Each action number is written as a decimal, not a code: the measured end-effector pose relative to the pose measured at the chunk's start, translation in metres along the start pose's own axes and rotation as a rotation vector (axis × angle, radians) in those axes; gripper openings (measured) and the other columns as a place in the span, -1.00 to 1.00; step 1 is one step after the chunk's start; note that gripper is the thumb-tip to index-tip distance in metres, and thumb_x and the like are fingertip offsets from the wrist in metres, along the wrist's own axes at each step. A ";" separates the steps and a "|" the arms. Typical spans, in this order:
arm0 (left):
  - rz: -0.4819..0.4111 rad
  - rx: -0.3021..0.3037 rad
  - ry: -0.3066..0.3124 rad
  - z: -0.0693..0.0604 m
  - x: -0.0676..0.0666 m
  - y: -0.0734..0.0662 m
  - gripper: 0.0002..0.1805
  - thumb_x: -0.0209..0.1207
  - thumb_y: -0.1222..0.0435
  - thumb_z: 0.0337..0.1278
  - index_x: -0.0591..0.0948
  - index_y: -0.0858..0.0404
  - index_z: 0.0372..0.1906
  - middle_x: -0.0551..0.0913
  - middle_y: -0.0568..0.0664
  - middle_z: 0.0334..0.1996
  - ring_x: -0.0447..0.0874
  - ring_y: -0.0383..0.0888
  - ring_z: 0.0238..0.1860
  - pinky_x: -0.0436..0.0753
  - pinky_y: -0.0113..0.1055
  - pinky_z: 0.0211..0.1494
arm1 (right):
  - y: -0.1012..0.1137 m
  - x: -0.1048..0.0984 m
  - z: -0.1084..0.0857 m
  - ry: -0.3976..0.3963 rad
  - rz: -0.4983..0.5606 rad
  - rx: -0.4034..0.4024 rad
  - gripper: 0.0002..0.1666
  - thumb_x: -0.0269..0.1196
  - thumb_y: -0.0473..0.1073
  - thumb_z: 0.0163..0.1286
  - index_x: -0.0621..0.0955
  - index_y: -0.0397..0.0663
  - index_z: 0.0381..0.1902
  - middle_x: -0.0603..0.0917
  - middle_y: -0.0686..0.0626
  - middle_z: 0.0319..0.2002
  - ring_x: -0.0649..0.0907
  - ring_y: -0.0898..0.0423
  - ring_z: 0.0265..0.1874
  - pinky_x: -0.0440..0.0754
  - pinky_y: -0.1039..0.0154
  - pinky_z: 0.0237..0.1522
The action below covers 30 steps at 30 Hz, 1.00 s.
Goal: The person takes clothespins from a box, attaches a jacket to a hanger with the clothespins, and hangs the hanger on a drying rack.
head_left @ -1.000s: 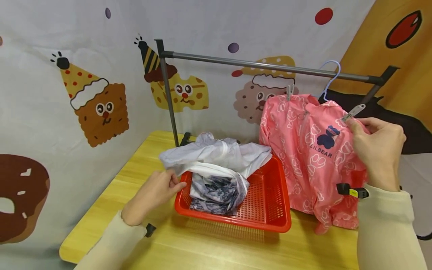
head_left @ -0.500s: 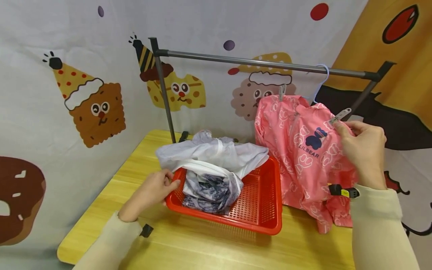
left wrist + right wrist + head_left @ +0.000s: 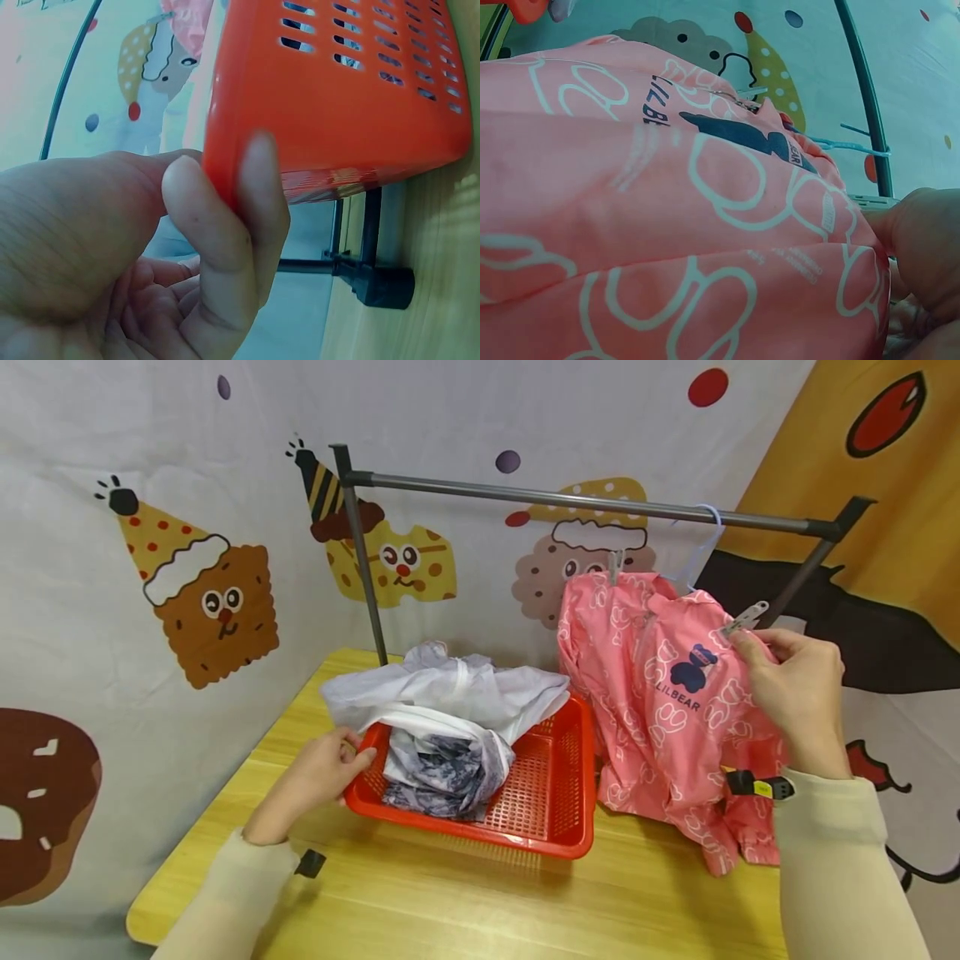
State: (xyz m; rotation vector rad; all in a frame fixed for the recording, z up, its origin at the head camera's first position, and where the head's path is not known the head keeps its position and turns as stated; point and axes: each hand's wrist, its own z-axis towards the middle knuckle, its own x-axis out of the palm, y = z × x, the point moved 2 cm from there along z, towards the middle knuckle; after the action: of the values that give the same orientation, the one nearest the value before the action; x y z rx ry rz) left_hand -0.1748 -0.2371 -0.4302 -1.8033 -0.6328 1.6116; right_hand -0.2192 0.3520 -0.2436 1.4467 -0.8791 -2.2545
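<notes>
A red plastic basket (image 3: 577, 785) stands on the table with grey-white garments (image 3: 442, 772) bunched inside and draped over its back. My left hand (image 3: 315, 777) pinches the basket's left rim; in the left wrist view thumb and fingers straddle the red edge. A pink jacket (image 3: 637, 710) with a dark bear print hangs from a pale blue hanger (image 3: 703, 547) on the rail. Two clothespins clip its shoulders, one grey clothespin (image 3: 615, 567) at the left and another clothespin (image 3: 746, 618) at the right. My right hand (image 3: 802, 681) pinches the jacket's shoulder beside the right clothespin.
A grey metal rack rail (image 3: 525, 493) crosses behind the basket, its left post (image 3: 363, 560) rising at the back of the yellow wooden table (image 3: 450, 902). A cartoon-printed cloth (image 3: 450, 410) covers the wall behind. The jacket's lower part reaches down to the table.
The basket has moved left along the table with my left hand on its rim. The jacket and its hanger have slid a little left along the rail with my right hand.
</notes>
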 end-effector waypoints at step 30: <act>0.031 0.036 -0.085 -0.004 -0.001 0.006 -0.58 0.30 0.11 0.80 0.59 0.45 0.20 0.58 -0.02 -0.50 0.54 -0.14 -0.64 0.45 -0.30 -0.47 | -0.001 -0.008 -0.014 0.130 -0.086 -0.079 -0.07 0.13 0.47 0.79 0.58 -0.14 0.68 0.72 -0.41 0.34 0.65 0.20 -0.22 0.68 0.53 -0.38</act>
State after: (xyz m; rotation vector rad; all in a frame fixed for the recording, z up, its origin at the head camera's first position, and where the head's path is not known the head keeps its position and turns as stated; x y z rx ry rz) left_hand -0.1717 -0.2427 -0.4334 -1.7347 -0.6132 1.7166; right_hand -0.2027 0.3526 -0.2429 1.6019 -0.6929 -2.1999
